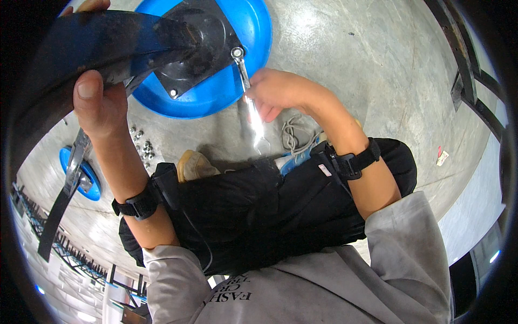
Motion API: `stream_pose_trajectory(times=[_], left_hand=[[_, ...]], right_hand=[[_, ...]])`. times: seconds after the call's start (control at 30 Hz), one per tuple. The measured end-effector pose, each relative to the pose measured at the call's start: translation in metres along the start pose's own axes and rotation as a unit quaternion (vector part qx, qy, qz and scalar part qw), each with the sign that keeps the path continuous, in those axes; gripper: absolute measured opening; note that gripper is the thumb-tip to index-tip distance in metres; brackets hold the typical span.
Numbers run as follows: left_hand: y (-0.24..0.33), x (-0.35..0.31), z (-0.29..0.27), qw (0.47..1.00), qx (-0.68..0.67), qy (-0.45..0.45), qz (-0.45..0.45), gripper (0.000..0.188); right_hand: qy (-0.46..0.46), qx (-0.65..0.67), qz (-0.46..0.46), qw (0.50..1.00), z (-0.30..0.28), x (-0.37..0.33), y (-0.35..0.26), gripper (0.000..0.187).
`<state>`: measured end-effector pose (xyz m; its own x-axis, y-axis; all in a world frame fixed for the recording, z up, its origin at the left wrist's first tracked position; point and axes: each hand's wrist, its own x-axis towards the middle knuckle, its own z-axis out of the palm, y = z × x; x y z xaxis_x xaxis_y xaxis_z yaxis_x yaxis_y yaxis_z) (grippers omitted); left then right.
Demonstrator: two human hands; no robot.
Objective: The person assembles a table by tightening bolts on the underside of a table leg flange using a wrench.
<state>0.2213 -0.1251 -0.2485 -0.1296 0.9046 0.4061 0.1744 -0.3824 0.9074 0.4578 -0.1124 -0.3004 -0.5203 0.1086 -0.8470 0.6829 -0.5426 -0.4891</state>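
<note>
A black steel plate (181, 75) lies on a round blue disc (256, 27), and a thick black curved beam (124, 35) rises from it toward the left. My left hand (105, 108) grips the beam's near side, thumb up against it. My right hand (275, 94) is closed round the shaft of a shiny combination wrench (243, 70). The wrench's ring end sits on a bolt at the plate's right corner; its open end points toward my legs. Another bolt (173, 93) shows at the near corner. Fingers (93, 5) show beyond the beam; whose they are I cannot tell.
Several loose nuts or bolts (145, 148) lie on the concrete floor (334, 48) left of my shoes. Farther left is a smaller-looking blue disc (94, 183) with a black upright. Black steel framing (464, 65) stands at the right; a paper scrap (442, 157) lies nearer.
</note>
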Motion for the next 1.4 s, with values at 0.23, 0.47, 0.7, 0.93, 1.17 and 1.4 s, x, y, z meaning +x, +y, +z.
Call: stream_pose_trajectory(times=[0.23,0.47,0.7,0.93,1.17,1.4], left_hand=[[-0.002,-0.001,-0.002,1.0,0.0,0.0,0.007,0.083],[-0.009,-0.004,-0.009,0.998,-0.012,-0.04,-0.035,0.081],[0.001,-0.001,0.005,1.0,0.002,0.017,-0.002,0.083],[-0.002,-0.004,-0.006,0.999,0.008,-0.049,-0.022,0.083],[-0.003,-0.005,-0.006,0.998,0.003,-0.048,-0.046,0.083],[-0.001,-0.005,-0.004,0.999,0.008,-0.033,-0.026,0.085]], right_hand=[[-0.007,0.06,-0.002,0.998,0.003,0.002,0.003,0.028],[-0.06,0.152,-0.029,0.986,0.01,0.017,0.013,0.025],[-0.068,0.18,-0.029,0.981,0.011,0.019,0.014,0.025],[0.04,-0.053,0.035,0.997,-0.014,-0.015,-0.003,0.029],[0.419,-0.339,-0.094,0.837,-0.046,-0.005,0.009,0.024],[0.364,-0.174,-0.239,0.883,-0.046,-0.003,0.01,0.033]])
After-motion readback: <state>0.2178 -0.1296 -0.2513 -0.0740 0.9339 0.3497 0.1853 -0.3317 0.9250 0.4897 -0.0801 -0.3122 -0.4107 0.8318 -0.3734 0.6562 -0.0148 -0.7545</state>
